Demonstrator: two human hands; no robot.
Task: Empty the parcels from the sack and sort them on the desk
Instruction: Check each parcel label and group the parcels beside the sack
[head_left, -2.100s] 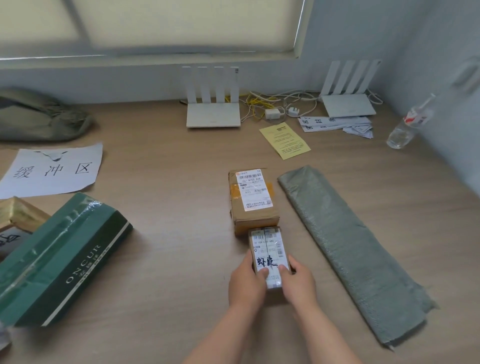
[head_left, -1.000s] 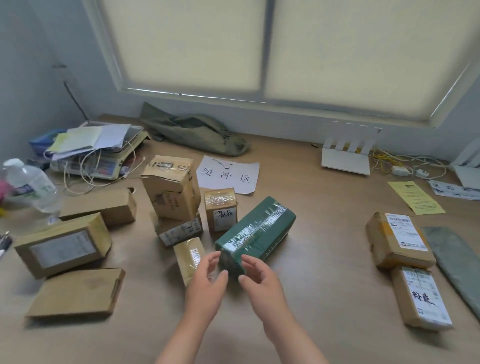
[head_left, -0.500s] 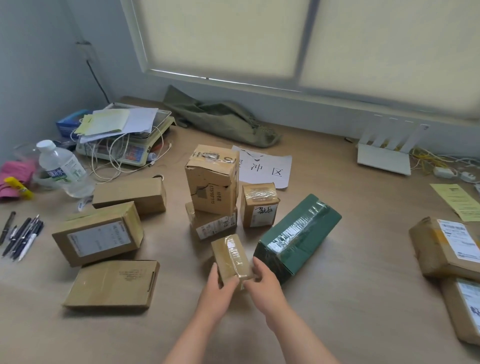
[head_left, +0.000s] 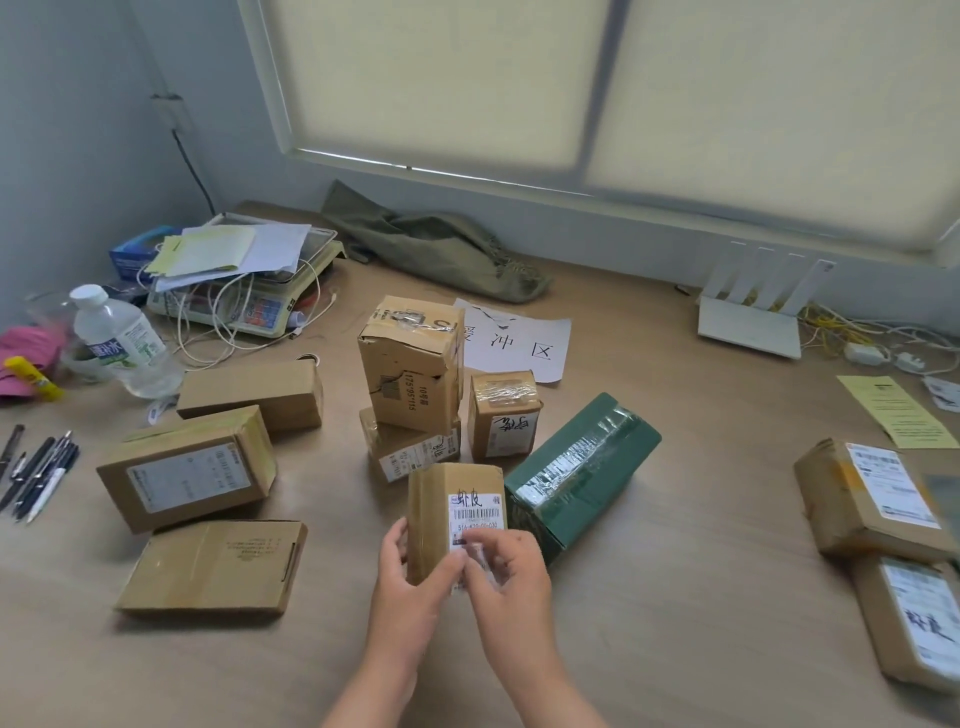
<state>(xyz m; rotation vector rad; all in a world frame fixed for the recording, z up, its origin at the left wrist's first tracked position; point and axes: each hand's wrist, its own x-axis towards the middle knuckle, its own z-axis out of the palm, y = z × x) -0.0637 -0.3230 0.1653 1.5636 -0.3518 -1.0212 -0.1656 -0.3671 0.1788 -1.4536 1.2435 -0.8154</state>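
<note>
I hold a small brown parcel (head_left: 441, 506) upright above the desk, its white label with handwriting facing me. My left hand (head_left: 410, 592) grips its lower left side and my right hand (head_left: 506, 577) grips its lower right, thumb on the label. Behind it lie a green taped parcel (head_left: 582, 467), a tall dented carton (head_left: 410, 364) stacked on a flat box (head_left: 410, 452), and a small taped box (head_left: 501, 413). Three brown boxes (head_left: 187, 467) lie at the left. Two labelled parcels (head_left: 872, 499) sit at the right edge. The olive sack (head_left: 436, 244) lies crumpled by the window.
A sheet with large characters (head_left: 519, 343) lies behind the cartons. A scale with papers and cables (head_left: 239, 280), a water bottle (head_left: 119, 343) and pens (head_left: 36, 473) crowd the left. A white router (head_left: 748, 312), wires and a yellow note (head_left: 898, 410) are at the back right.
After setting a labelled parcel beside the one at the right, my view swung left. Both hands reached to the small brown parcel beside the green one, lifted it and turned its label toward me.
</note>
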